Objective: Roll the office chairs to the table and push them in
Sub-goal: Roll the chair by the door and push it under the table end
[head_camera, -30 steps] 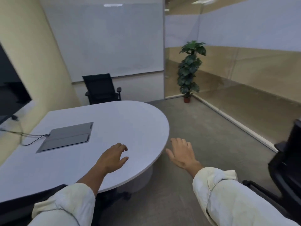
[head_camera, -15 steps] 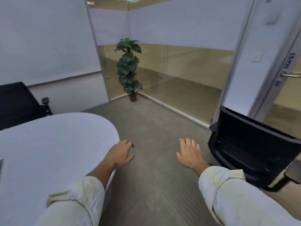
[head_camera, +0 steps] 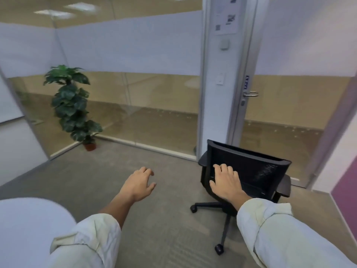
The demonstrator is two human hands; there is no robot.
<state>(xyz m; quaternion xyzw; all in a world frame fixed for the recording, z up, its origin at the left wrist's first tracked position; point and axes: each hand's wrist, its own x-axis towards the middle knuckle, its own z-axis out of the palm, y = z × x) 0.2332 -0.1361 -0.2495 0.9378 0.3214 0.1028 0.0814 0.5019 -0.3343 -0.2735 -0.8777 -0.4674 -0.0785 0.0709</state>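
The chair (head_camera: 249, 171) stands beyond the right hand (head_camera: 227, 181); the left hand (head_camera: 139, 183) is beside it, both hands spread and empty

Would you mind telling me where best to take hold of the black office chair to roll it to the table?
Probably the top edge of the backrest, taken from behind: the black office chair stands upright with its mesh back facing the person, and that rim is bare. Both hands, left hand and right hand, are open and empty.
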